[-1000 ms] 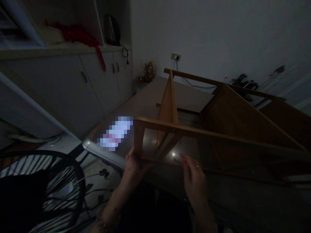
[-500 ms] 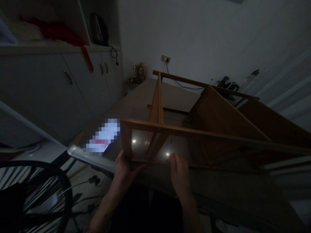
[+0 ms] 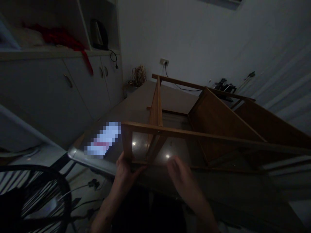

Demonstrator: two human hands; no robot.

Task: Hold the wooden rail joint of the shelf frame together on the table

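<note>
A brown wooden shelf unit (image 3: 170,130) lies on its side on the table, its boards and rails forming open bays. At its near left corner my left hand (image 3: 123,173) is closed around the wood, with the thumb stretched along the lower rail. My right hand (image 3: 181,176) is just in front of the lower rail, to the right of the left one. Its fingers look curled but are smeared by motion, so whatever they may hold cannot be made out. Inside the near bay, a small thin dark piece, perhaps a screw (image 3: 171,143), is on the tabletop.
A lit, pixelated phone-like screen (image 3: 104,139) lies left of the shelf unit on the table (image 3: 131,100). A black fan-like round grille (image 3: 34,197) stands at lower left, near cables. White cabinets (image 3: 80,84) with a kettle (image 3: 98,35) line the left side.
My right hand has turned and its forearm has swung to the right, the fingers now blurred near the rail. My left hand keeps its hold. The view has tilted slightly upward.
</note>
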